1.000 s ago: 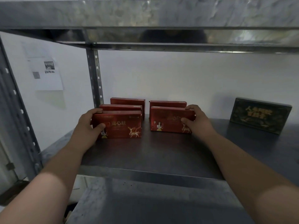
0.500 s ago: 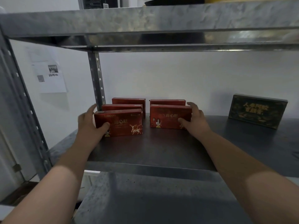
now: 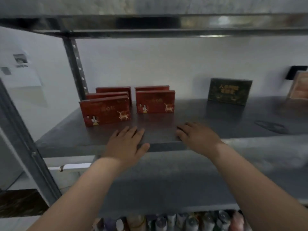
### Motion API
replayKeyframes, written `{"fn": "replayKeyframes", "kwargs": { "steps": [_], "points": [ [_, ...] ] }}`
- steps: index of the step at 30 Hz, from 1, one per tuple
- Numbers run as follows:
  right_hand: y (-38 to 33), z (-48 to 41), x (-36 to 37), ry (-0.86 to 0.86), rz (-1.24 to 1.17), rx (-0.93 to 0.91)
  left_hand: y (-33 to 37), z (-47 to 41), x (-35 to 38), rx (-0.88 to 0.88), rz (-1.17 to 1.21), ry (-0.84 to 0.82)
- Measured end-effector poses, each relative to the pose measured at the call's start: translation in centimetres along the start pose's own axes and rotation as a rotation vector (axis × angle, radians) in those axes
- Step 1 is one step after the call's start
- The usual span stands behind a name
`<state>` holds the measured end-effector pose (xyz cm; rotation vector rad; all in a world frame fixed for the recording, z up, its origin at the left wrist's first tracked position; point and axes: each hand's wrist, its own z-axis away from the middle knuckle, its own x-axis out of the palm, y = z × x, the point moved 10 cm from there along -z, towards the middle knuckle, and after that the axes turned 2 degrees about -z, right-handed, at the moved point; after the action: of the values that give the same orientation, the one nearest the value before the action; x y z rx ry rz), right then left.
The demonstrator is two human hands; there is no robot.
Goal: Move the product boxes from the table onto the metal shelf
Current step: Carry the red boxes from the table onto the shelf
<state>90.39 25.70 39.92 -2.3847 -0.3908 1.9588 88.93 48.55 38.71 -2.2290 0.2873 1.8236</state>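
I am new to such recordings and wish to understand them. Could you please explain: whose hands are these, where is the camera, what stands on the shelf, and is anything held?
There is no machine. A person wears one camera on the head, looking forward and down, so you see that person's own arms. The left hand and the right hand are open, near the front edge of the metal shelf, and hold nothing. On the shelf five red product boxes stand upright: three in a row on the left, two on the right. Further right stands a dark green box, and a brownish box is cut off by the picture's edge. Bottles show below.
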Motion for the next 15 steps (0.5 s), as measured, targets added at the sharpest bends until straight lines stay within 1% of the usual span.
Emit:
{"fn": "replayKeyframes", "kwargs": {
  "steps": [3,5,6,7,8,12,15],
  "points": [
    [-0.5,6.4,0.3,0.164,0.059,-0.010,4.8,1.1,0.5,0.093,-0.076,0.021],
    [-0.2,11.5,1.8,0.260,0.042,-0.039,8.1,3.2,0.8,0.165,-0.041,0.083],
    [0.3,14.0,3.0,0.275,0.038,-0.041,9.8,4.5,1.0,0.211,-0.010,0.135],
    [1.2,16.5,4.6,0.267,0.032,-0.027,11.6,6.0,1.6,0.260,0.023,0.163],
    [2.1,18.8,6.2,0.237,0.014,0.002,13.5,7.4,2.7,0.308,0.063,0.147],
    [6.3,27.9,10.3,0.149,-0.080,0.134,21.7,12.0,8.7,0.488,0.136,-0.040],
    [10.0,34.5,11.7,0.072,-0.084,0.234,28.1,14.8,12.3,0.619,0.162,-0.150]
  ]
}}
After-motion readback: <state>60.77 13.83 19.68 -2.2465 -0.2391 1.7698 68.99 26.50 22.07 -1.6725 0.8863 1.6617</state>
